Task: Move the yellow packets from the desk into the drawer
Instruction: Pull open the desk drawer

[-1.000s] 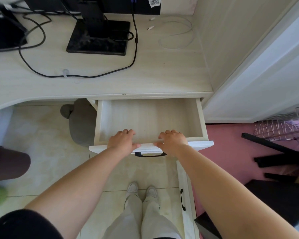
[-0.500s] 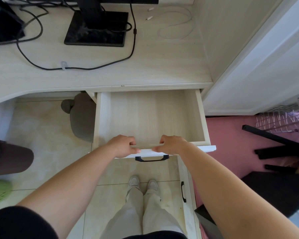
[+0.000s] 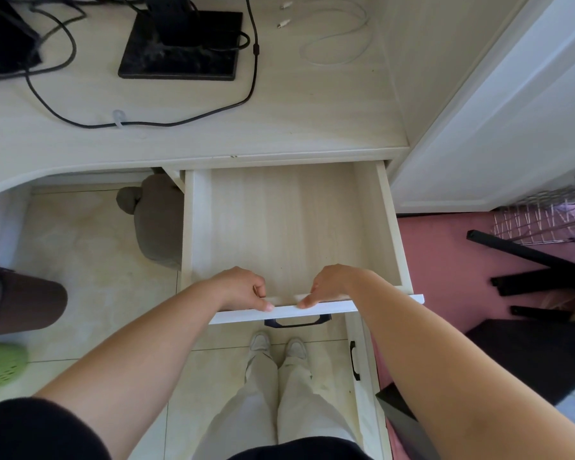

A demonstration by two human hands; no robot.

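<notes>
A pale wooden drawer stands pulled far out from under the desk, and its inside looks bare. My left hand and my right hand both grip the top edge of the drawer's white front panel, fingers curled inside, thumbs outside. A black handle hangs on the front just below them. No yellow packets show anywhere in this view.
On the desk stand a black monitor base, black cables and a coiled white cable. A grey stool sits under the desk, left of the drawer. A lower drawer front and a pink floor lie to the right.
Both hands have pulled the drawer further out toward me, and their fingers have curled tighter over its front edge. The view has tilted down a little.
</notes>
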